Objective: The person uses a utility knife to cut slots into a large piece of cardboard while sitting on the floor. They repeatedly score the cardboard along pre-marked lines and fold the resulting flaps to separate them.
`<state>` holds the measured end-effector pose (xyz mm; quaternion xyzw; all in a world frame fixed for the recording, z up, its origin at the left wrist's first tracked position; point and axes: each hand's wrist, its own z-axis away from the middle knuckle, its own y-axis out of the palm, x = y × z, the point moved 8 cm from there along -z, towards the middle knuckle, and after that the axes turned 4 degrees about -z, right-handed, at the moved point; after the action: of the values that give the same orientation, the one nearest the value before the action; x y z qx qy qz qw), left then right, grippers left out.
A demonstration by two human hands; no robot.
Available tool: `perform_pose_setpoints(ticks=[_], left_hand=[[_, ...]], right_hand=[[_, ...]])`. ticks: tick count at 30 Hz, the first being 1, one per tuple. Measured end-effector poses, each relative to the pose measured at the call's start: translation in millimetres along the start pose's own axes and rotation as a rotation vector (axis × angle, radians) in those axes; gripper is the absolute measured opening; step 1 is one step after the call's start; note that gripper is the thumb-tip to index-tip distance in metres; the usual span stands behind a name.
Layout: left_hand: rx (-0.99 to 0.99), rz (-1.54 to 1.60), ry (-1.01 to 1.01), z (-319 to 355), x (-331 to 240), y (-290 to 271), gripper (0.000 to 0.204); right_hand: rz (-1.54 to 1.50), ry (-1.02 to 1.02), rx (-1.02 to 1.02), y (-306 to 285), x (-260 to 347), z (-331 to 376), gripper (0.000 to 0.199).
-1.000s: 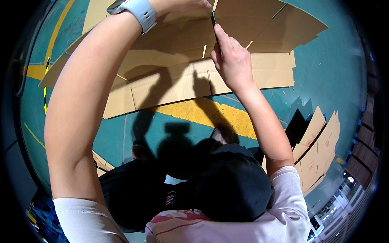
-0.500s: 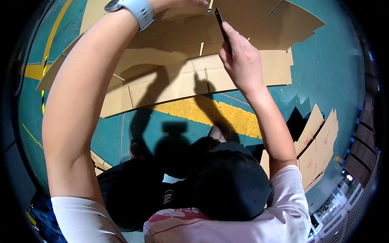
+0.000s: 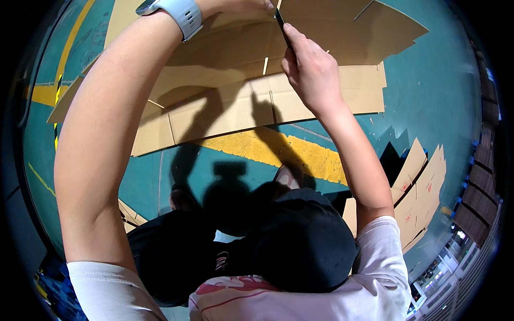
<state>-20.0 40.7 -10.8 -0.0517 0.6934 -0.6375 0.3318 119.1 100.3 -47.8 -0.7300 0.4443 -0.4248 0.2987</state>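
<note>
The right hand [image 3: 313, 72] closes in a fist-like grip around a slim black tool [image 3: 282, 24], thin and blade-like, whose dark tip rises from between thumb and forefinger and meets the edge of a large flattened brown cardboard sheet [image 3: 241, 59]. The left hand [image 3: 241, 5] sits at the very top rim of the view, only its fingers and knuckles showing; they press against the same cardboard just beside the tool's tip, but whether that grip is closed on the edge or merely resting there cannot be told. A pale grey wristwatch with a smooth rubbery strap [image 3: 179, 13] circles the left wrist.

The cardboard is matte and corrugated, with creased fold lines and cut flap slots, and it stands raised in front of the person, throwing a shadow over a second flat brown cardboard panel [image 3: 321, 93] lying on the teal painted floor [image 3: 439, 96]. A broad yellow painted stripe [image 3: 278, 150] crosses the floor below the panels. To the right, near the rim, a stack of smaller flat brown cardboard pieces [image 3: 423, 187] leans together, well apart from the hands. Both bare forearms come up from short white sleeves [image 3: 383, 257].
</note>
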Motion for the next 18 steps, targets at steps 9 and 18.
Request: perform_pose_setpoints(ticks=[9,18], left_hand=[[0.011,0.006,-0.106,13,-13,-11,0.022],[-0.005,-0.052,-0.057,8,-8,-8,0.026]], right_hand=[[-0.016,0.017,-0.043,10,-3,-6,0.044],[-0.068,0.042,-0.046,15,-1,6,0.045]])
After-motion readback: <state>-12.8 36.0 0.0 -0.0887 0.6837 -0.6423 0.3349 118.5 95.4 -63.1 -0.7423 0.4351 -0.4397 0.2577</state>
